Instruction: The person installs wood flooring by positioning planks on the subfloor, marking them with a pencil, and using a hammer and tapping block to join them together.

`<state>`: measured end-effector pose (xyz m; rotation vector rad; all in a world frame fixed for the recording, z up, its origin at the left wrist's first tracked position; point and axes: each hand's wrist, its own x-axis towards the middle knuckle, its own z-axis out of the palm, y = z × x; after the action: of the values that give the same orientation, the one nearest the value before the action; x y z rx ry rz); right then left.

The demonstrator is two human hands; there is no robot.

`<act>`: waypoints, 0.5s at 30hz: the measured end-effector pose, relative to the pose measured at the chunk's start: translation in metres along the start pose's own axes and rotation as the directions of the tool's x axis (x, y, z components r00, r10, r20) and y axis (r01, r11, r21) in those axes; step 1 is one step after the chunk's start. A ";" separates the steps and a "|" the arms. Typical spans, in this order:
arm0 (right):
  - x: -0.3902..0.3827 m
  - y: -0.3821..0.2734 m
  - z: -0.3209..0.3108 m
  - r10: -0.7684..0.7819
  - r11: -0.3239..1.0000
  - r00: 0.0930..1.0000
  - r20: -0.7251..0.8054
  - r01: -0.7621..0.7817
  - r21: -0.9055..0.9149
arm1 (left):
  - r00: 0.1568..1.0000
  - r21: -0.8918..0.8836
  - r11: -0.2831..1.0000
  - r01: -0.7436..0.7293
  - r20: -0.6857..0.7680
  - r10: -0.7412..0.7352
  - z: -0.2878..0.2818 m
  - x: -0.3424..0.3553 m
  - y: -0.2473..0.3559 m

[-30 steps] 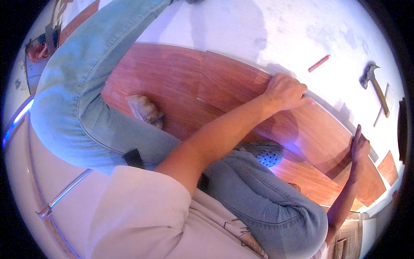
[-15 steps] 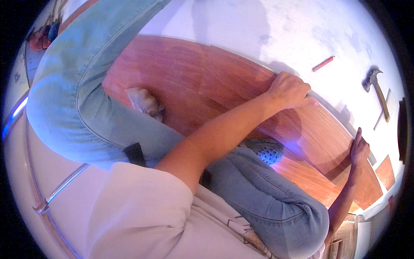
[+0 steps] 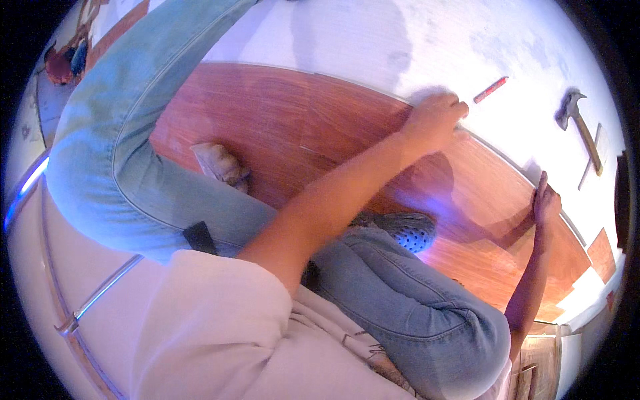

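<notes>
My left hand [image 3: 435, 122] is closed over the outer edge of a reddish-brown wood floor plank [image 3: 490, 163], knuckles up. Farther right along that edge, my right hand [image 3: 547, 203] grips the plank, one finger pointing up and the others curled; their undersides are hidden. The plank lies against the laid boards [image 3: 267, 113] of the same wood. Beyond its edge, on the pale floor [image 3: 360, 33], are a slim red tool [image 3: 491, 89] and a claw hammer [image 3: 581, 130] with a wooden handle.
Beside the hammer lies a thin strip [image 3: 589, 157]. A small wood offcut [image 3: 602, 255] is at the far right. A pale crumpled thing [image 3: 220, 164] rests on the boards by my leg. My dotted blue shoe [image 3: 415, 235] is on the boards. Another person [image 3: 61, 65] crouches at the far left.
Both hands and the plank's outer edge have shifted slightly up and left in the view. The tools and floor have also shifted with the camera. Both hands remain at the plank.
</notes>
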<state>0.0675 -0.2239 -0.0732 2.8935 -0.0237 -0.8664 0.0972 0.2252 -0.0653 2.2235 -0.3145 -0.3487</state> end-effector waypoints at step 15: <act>0.008 -0.021 0.033 -0.018 0.998 0.966 -0.258 0.032 0.047 | 0.962 0.264 0.942 0.209 0.119 -0.247 -0.216 -0.068 -0.170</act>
<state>0.0552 -0.2074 -0.1076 3.0361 0.0151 -0.4923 0.1278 0.5064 -0.0576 2.4948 -0.1865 -0.6355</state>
